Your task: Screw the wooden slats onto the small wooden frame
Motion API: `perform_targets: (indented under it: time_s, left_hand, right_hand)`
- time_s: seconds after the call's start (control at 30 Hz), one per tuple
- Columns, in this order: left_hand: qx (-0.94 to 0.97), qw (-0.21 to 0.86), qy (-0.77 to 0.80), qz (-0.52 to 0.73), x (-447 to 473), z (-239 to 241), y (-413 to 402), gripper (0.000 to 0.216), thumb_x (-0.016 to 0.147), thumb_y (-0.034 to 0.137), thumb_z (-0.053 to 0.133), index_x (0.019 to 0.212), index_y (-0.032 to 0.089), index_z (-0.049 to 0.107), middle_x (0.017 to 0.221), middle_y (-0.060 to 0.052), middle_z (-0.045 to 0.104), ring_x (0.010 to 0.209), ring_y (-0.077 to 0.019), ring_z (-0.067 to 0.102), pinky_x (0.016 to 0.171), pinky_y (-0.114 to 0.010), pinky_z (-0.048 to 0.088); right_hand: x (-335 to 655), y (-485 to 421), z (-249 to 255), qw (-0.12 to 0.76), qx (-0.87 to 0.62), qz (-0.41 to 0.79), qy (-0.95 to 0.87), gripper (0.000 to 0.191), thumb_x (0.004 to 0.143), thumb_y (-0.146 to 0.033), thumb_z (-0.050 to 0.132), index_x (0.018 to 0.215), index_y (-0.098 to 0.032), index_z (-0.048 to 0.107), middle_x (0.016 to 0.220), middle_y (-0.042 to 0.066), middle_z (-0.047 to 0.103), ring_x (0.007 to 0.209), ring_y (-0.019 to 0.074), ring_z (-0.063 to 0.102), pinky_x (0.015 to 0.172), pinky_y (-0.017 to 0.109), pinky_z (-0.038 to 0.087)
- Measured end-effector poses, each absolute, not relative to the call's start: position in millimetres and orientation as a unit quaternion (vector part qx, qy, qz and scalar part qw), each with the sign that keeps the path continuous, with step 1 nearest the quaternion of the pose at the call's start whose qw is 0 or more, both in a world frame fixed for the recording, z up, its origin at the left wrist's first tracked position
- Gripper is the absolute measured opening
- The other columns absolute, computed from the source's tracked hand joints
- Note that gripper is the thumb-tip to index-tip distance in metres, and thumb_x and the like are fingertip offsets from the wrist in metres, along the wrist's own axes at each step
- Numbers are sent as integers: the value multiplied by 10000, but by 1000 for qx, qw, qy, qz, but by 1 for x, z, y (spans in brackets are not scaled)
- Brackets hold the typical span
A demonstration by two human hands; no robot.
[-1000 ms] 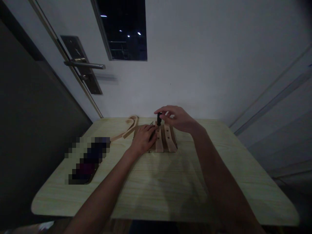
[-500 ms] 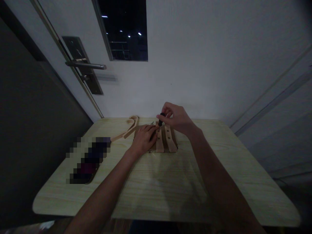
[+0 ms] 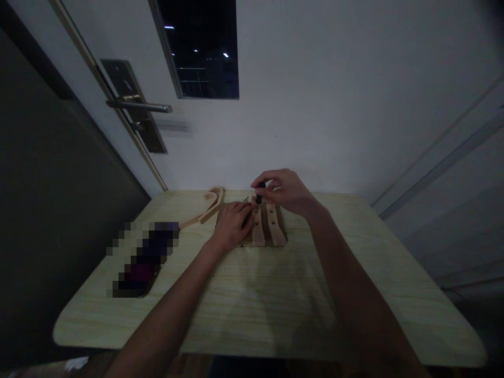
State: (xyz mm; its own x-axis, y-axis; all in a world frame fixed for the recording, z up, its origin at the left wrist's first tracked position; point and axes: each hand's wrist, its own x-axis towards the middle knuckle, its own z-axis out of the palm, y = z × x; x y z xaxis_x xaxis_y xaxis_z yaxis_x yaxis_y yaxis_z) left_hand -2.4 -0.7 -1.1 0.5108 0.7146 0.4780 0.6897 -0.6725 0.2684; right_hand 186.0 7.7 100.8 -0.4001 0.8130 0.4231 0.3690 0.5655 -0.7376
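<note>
A brown board (image 3: 268, 242) lies on the table with two pale curved wooden pieces on it, a left one (image 3: 258, 235) and a right one (image 3: 279, 235). Small dark screws or holes mark both pieces. My left hand (image 3: 233, 223) rests flat on the board's left part, fingers stretched toward the left piece and touching it. Over the far end of that piece, my right hand (image 3: 281, 190) pinches a short black screwdriver (image 3: 259, 198) held nearly upright. The tool's tip is too small to make out.
Left of the board lie a hook-shaped wooden piece (image 3: 212, 207) and a thin wooden stick (image 3: 189, 222). A phone-like object (image 3: 147, 262), blurred by pixels, is on the table's left side. Behind the table (image 3: 374, 273) stands a white door with a metal handle (image 3: 144, 106).
My right hand has turned slightly around the screwdriver, its index finger now reaching further left over the handle. My left hand and the wooden pieces have stayed put.
</note>
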Motion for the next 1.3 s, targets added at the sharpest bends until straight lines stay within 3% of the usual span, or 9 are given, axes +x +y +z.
perform_targets:
  time_s: [0.13,0.3,0.43,0.6,0.73,0.83,1.03,1.17,1.3]
  left_hand:
    - [869,20,406,283,-3,-2,0,354,971,292,464,1269,164,607,1264,-126,659,1160,-285,582,1008,-505,469]
    - [867,25,409,283,-2,-2,-1,347,969,285,465,1255,161,617,1259,-132,662,1161,-287,582,1015,-505,466]
    - [867,26,404,292,-2,-2,-1,345,967,277,469,1260,166,612,1259,-130,660,1165,-286,584,1011,-503,469]
    - [867,22,410,282,-2,0,-2,350,973,292,460,1263,168,611,1265,-127,659,1164,-291,582,1018,-505,462]
    - [867,25,409,282,-1,1,-2,353,975,295,456,1269,172,609,1261,-123,660,1163,-282,582,1024,-501,457]
    - [867,28,408,283,-1,1,-2,361,977,293,453,1279,164,603,1261,-126,659,1158,-282,585,1023,-501,458]
    - [866,31,412,281,-1,1,-3,349,974,297,459,1260,172,614,1267,-129,655,1171,-284,581,1020,-503,462]
    - [865,29,415,280,-1,1,-3,347,966,295,470,1252,162,616,1260,-128,658,1164,-291,578,1013,-499,468]
    - [866,28,414,279,-1,1,-3,342,972,295,467,1247,158,618,1264,-130,656,1158,-292,583,1013,-497,467]
  right_hand:
    - [186,6,101,393,-370,304,-785,246,811,-166,581,1003,-160,734,979,64,734,713,132,670,649,269,547]
    - [186,7,100,404,-385,251,-791,274,809,-136,571,1030,-163,730,1014,68,726,740,125,649,645,248,508]
    - [186,7,101,403,-402,196,-799,259,785,-171,659,1028,-186,745,912,37,717,605,88,558,604,242,454]
    - [182,9,100,398,-393,177,-810,109,787,-285,704,840,-195,735,801,20,682,668,112,569,641,248,436]
    - [179,10,95,407,-441,140,-788,230,752,-373,760,721,-181,636,598,-35,558,570,99,478,590,250,357]
    - [178,10,92,422,-469,116,-767,311,759,-409,760,687,-189,551,566,-52,509,540,92,429,566,253,315]
    - [179,7,95,396,-445,156,-788,125,795,-284,703,860,-197,642,630,-38,578,576,112,520,608,252,386]
    - [181,5,99,385,-440,164,-795,198,804,-175,622,987,-197,693,789,13,680,608,117,565,645,263,444]
    - [183,3,101,379,-454,149,-792,157,793,-186,630,939,-189,687,771,16,679,594,115,557,624,259,436]
